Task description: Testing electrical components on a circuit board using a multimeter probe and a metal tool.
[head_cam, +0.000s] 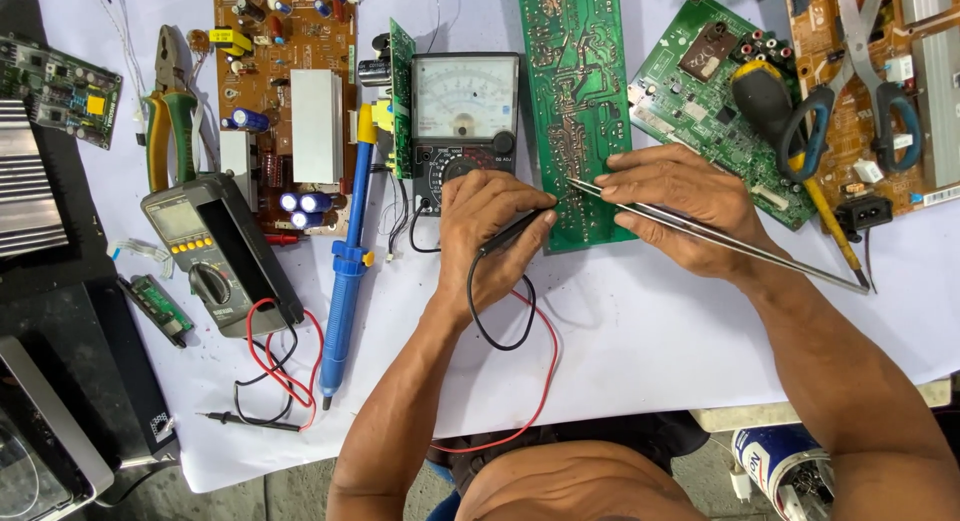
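Long green circuit board [572,101], solder side up, flat on white cloth. Black probe [512,232] angled onto lower edge; slim metal tweezers [720,236] slanting across corner.

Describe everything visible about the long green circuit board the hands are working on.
The long green circuit board lies flat on the white-covered table, solder side up, showing pale copper traces and many small solder joints. It runs from the top edge of the view down toward the person, slightly slanted. The left hand presses a black probe to its lower edge; the right hand rests on its lower right part, holding long metal tweezers whose tips meet the board. An analog meter sits just left of it.
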